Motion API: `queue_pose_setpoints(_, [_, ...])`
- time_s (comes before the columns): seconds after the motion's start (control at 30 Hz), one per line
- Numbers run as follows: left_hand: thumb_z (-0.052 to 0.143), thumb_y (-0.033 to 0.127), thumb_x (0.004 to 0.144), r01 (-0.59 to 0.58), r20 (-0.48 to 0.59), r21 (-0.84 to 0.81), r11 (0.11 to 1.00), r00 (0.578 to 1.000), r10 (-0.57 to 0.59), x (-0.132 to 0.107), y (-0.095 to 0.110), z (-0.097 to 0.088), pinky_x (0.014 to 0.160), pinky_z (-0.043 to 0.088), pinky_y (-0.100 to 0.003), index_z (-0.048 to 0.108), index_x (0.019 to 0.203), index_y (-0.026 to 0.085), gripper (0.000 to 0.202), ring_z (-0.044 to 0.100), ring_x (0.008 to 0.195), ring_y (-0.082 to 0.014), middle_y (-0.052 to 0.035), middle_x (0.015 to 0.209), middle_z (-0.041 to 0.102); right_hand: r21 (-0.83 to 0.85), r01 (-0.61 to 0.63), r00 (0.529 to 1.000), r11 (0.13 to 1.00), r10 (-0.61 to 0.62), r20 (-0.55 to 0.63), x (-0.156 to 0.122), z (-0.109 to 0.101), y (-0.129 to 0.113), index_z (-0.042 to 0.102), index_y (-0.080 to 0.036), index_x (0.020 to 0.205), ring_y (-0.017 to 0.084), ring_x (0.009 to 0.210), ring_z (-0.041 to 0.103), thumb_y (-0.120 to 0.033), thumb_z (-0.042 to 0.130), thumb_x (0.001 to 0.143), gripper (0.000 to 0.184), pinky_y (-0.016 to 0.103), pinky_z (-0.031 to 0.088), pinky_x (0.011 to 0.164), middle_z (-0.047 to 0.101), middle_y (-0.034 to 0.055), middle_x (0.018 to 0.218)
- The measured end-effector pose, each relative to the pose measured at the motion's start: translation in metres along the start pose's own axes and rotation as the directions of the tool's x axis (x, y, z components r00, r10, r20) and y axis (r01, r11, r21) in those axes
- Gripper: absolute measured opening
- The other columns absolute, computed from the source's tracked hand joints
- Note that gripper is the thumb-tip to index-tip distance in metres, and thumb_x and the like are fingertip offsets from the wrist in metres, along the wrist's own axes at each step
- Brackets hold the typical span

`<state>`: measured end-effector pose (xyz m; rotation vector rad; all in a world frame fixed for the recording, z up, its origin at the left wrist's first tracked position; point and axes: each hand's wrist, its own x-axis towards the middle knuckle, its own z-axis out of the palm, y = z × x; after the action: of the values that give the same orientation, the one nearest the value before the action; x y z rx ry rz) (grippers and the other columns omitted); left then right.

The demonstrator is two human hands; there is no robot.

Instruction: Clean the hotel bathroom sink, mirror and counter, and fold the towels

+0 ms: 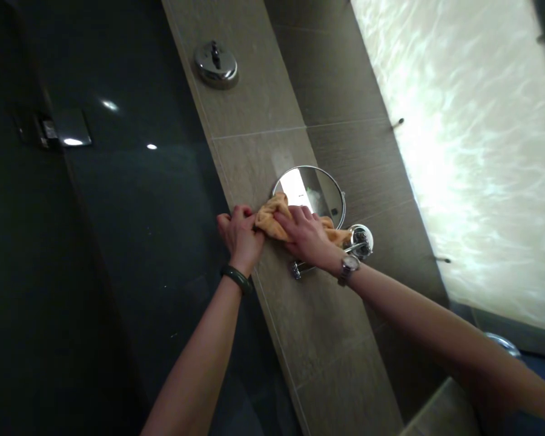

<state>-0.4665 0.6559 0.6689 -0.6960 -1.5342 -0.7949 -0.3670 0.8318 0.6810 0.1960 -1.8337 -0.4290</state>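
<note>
at centre frame, a soft, light orange cloth (272, 219) is pinched by the left hand (240, 233) at nine o'clock and pressed flat by the open right hand (305, 233) against the fragile round mirror (320, 194); best gripped by bunched edge.

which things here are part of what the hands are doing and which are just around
In use:
- left hand, gripping one end of the orange cloth
- right hand, pressing the cloth against the round wall mirror
- mirror's chrome arm mount

Just around:
- chrome round wall fitting higher up
- tiled wall strip
- lit wall panel
- dark glass panel
</note>
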Motion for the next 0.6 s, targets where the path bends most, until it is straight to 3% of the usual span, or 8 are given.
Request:
queue_pose_setpoints(0.03, [0.071, 0.022, 0.087, 0.005, 0.002, 0.002, 1.000, 1.000, -0.005, -0.001, 0.001, 0.000, 0.093, 0.040, -0.045, 0.082, 0.088, 0.027, 0.012, 0.045, 0.100, -0.0284, -0.0057, 0.109, 0.065, 0.018, 0.041, 0.999, 0.999, -0.041, 0.008, -0.003, 0.000, 0.000, 0.046, -0.024, 0.152, 0.033, 0.120, 0.045, -0.030, 0.060, 0.091, 0.063, 0.049, 0.050, 0.092, 0.047, 0.0149, 0.139])
queue_pose_setpoints(0.07, [0.071, 0.024, 0.088, 0.014, 0.002, -0.008, 1.000, 1.000, -0.014, -0.001, 0.003, -0.001, 0.094, 0.039, -0.045, 0.083, 0.092, 0.028, 0.013, 0.045, 0.101, -0.0285, -0.0057, 0.108, 0.065, 0.029, -0.004, 1.000, 1.000, 0.004, -0.016, -0.004, -0.002, 0.006, 0.048, -0.025, 0.150, 0.033, 0.120, 0.045, -0.030, 0.060, 0.091, 0.060, 0.048, 0.050, 0.094, 0.048, 0.0144, 0.137])
queue_pose_setpoints(0.1, [0.071, 0.028, 0.089, 0.026, 0.002, -0.024, 0.999, 1.000, -0.026, -0.001, 0.005, -0.002, 0.095, 0.039, -0.046, 0.083, 0.098, 0.030, 0.015, 0.046, 0.102, -0.0289, -0.0059, 0.107, 0.065, 0.034, -0.112, 0.992, 0.993, 0.114, -0.057, -0.002, -0.004, 0.016, 0.049, -0.024, 0.149, 0.033, 0.119, 0.045, -0.030, 0.060, 0.092, 0.059, 0.049, 0.049, 0.094, 0.049, 0.0146, 0.136])
queue_pose_setpoints(0.17, [0.071, 0.037, 0.091, 0.050, 0.007, -0.045, 0.998, 0.999, -0.050, -0.001, 0.008, -0.003, 0.096, 0.039, -0.047, 0.082, 0.107, 0.034, 0.020, 0.044, 0.105, -0.0302, -0.0068, 0.108, 0.064, 0.034, -0.357, 0.925, 0.933, 0.359, -0.126, 0.006, -0.010, 0.042, 0.049, -0.022, 0.150, 0.036, 0.119, 0.044, -0.030, 0.060, 0.091, 0.060, 0.053, 0.048, 0.095, 0.047, 0.0166, 0.135])
queue_pose_setpoints(0.23, [0.071, 0.037, 0.091, 0.056, 0.012, -0.034, 0.998, 0.998, -0.056, -0.002, 0.010, -0.005, 0.098, 0.039, -0.048, 0.082, 0.109, 0.035, 0.021, 0.043, 0.105, -0.0310, -0.0071, 0.109, 0.064, 0.052, -0.467, 0.873, 0.883, 0.470, -0.132, 0.009, -0.014, 0.063, 0.045, -0.021, 0.154, 0.038, 0.121, 0.043, -0.031, 0.061, 0.090, 0.066, 0.055, 0.047, 0.096, 0.044, 0.0183, 0.137])
queue_pose_setpoints(0.4, [0.076, 0.035, 0.086, 0.024, -0.040, 0.028, 0.999, 0.999, -0.023, -0.001, 0.009, -0.011, 0.106, 0.036, -0.052, 0.081, 0.114, 0.032, 0.029, 0.044, 0.107, -0.0323, -0.0076, 0.115, 0.065, 0.190, -0.507, 0.836, 0.841, 0.534, -0.130, -0.008, -0.009, 0.082, 0.044, -0.025, 0.155, 0.035, 0.121, 0.045, -0.035, 0.057, 0.088, 0.069, 0.054, 0.046, 0.099, 0.043, 0.0165, 0.140])
queue_pose_setpoints(0.5, [0.073, 0.034, 0.089, -0.031, -0.038, 0.048, 0.998, 0.999, 0.033, 0.003, 0.013, -0.014, 0.113, 0.029, -0.054, 0.083, 0.097, 0.030, 0.014, 0.045, 0.111, -0.0319, -0.0058, 0.109, 0.068, 0.297, -0.533, 0.794, 0.793, 0.590, -0.150, -0.018, 0.001, 0.096, 0.043, -0.020, 0.154, 0.034, 0.118, 0.050, -0.035, 0.055, 0.087, 0.070, 0.053, 0.046, 0.102, 0.048, 0.0173, 0.133])
queue_pose_setpoints(0.6, [0.072, 0.029, 0.090, -0.044, 0.019, 0.021, 0.999, 0.999, 0.044, 0.010, 0.020, -0.013, 0.117, 0.024, -0.054, 0.082, 0.085, 0.027, 0.011, 0.049, 0.111, -0.0298, -0.0042, 0.103, 0.073, 0.311, -0.523, 0.804, 0.793, 0.580, -0.127, -0.019, 0.007, 0.109, 0.042, -0.017, 0.154, 0.033, 0.114, 0.053, -0.036, 0.056, 0.087, 0.071, 0.053, 0.047, 0.101, 0.053, 0.0173, 0.125])
